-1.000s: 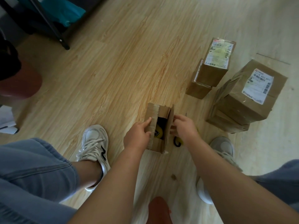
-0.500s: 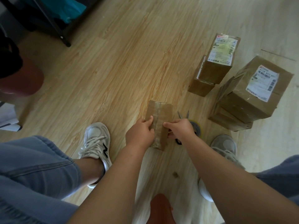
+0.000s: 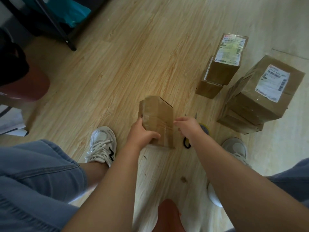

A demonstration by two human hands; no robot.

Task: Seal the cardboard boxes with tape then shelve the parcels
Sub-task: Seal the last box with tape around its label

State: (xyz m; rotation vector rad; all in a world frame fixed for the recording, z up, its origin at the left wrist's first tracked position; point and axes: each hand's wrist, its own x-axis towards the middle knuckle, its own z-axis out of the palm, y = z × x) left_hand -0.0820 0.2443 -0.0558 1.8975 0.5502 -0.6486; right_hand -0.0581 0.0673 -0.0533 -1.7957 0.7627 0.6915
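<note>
Pale wood-plank floor [image 3: 117, 72], small cardboard box [image 3: 160, 118] between the hands, left hand [image 3: 142, 133] gripping its near left edge, right hand [image 3: 189, 126] loosely curled, holding nothing, just beside its right edge, taped parcels [image 3: 260, 97] stacked beyond the right fingers, open floor ahead of the left fingers, black rack leg [image 3: 55, 25] far beyond.

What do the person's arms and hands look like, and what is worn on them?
The left hand and right hand are bare: no gloves, rings or watch visible. The left forearm and right forearm are bare too, with no sleeve in view.
</note>
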